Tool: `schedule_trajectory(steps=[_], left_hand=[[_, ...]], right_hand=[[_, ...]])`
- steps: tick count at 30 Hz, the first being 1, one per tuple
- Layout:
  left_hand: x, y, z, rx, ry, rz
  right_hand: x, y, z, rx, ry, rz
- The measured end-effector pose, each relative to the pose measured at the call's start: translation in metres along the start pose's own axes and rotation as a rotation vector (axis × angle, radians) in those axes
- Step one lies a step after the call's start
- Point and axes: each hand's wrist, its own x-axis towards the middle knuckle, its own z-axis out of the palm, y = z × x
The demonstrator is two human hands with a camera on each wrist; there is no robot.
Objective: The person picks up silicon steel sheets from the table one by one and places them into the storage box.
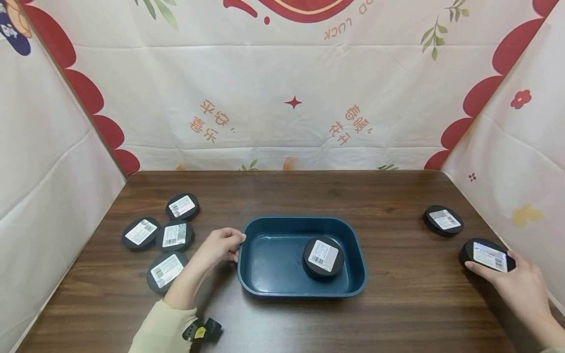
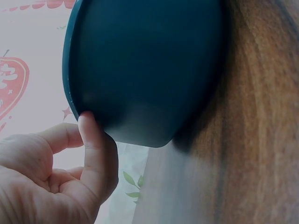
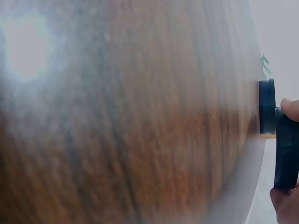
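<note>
A dark blue rectangular tray (image 1: 273, 292) sits on the table, and one black round disc (image 1: 323, 258) with a white barcode label lies in its right half. My left hand (image 1: 222, 246) pinches the tray's left rim between thumb and fingers; the left wrist view shows the thumb on the tray wall (image 2: 145, 70). At the far right, my right hand (image 1: 523, 279) grips another labelled black disc (image 1: 485, 255) by its edges. In the right wrist view this held disc (image 3: 286, 149) appears raised off the table. Behind it, one more black disc (image 1: 443, 220) rests on the wood.
Several labelled black discs (image 1: 175, 236) lie close together left of the tray. The brown wooden table (image 1: 397, 314) is bordered by a printed white cloth (image 1: 265, 98) at the back and both sides. A black strap device (image 1: 205, 330) is on my left wrist.
</note>
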Motion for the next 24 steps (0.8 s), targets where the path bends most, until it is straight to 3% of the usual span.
schedule_trajectory(steps=[24], left_hand=[[-0.002, 0.001, -0.001, 0.020, 0.009, 0.001]], right_hand=[[-0.014, -0.019, 0.003, 0.050, 0.041, -0.131]])
